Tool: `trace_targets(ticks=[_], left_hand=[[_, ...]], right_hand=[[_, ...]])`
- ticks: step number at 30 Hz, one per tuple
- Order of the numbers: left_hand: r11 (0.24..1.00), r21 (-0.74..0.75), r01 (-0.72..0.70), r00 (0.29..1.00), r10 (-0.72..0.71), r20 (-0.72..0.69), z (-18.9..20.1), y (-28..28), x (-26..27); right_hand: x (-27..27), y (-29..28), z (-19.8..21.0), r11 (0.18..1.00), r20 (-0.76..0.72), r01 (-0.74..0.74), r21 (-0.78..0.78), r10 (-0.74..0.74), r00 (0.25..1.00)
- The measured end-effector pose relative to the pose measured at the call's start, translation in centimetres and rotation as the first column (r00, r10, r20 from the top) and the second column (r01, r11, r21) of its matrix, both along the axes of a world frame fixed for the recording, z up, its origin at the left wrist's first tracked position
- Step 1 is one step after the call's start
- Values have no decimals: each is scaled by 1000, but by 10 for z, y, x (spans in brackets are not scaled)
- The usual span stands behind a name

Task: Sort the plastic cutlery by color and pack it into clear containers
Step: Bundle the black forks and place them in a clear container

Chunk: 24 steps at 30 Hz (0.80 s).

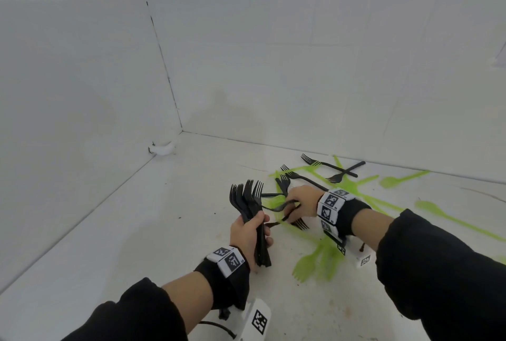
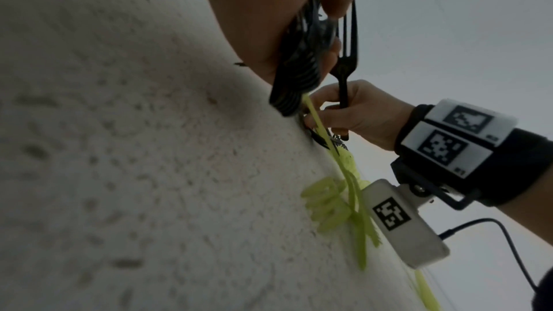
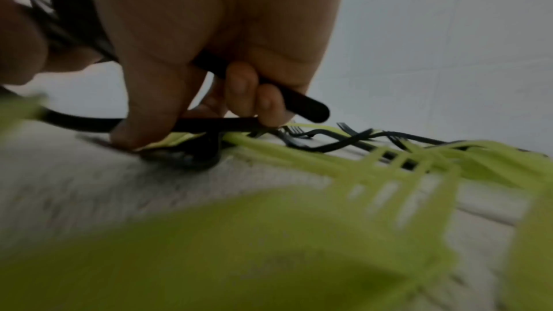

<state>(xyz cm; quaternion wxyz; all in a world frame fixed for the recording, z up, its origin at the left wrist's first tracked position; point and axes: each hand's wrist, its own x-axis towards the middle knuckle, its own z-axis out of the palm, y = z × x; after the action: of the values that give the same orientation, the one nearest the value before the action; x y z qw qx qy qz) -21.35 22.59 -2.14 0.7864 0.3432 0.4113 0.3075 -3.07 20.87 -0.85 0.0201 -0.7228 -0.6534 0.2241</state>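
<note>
My left hand (image 1: 250, 234) grips a bundle of several black plastic forks (image 1: 247, 198), tines up, above the white surface; the same bundle (image 2: 302, 60) shows in the left wrist view. My right hand (image 1: 297, 201) reaches down into the scattered cutlery, fingers curled round black fork handles (image 3: 299, 103). One black fork (image 2: 344, 65) stands up out of that right hand (image 2: 356, 110). Lime green forks (image 1: 317, 261) lie under and in front of my right wrist. No clear container is in view.
More black forks (image 1: 328, 167) and green cutlery (image 1: 394, 180) lie scattered toward the back wall on the right. A green utensil (image 1: 449, 217) lies along my right forearm. A white clip (image 1: 163, 149) sits in the left corner. White walls enclose the surface at the back and left.
</note>
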Motion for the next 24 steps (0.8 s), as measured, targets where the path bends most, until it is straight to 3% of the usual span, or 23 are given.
trace_targets(ticks=[5,7,11,18,20,24], left_hand=[[999,16,28,999,-27,-16,-1,-1,-2],[1000,7,27,999,-27,-25,-4,-1,-3],[1000,-10,20,999,-21,-37,-8,-3,-2],[1000,-10,-2,999,2,-53,-10,-3,-1],[1000,-11,-8,998,8,-56,-11,-2,-3],[1000,-10,-17,998,16,-64,-14,-2,-4]], right_hand=[[29,-3,20,992,326,113,48,-122,937],[39,-6,25,993,359,89,71,-109,927],[43,-8,27,994,362,-98,47,74,929],[23,6,11,932,488,-352,-86,348,801],[21,12,11,936,454,-350,-39,329,828],[29,16,12,952,221,-210,222,160,962]])
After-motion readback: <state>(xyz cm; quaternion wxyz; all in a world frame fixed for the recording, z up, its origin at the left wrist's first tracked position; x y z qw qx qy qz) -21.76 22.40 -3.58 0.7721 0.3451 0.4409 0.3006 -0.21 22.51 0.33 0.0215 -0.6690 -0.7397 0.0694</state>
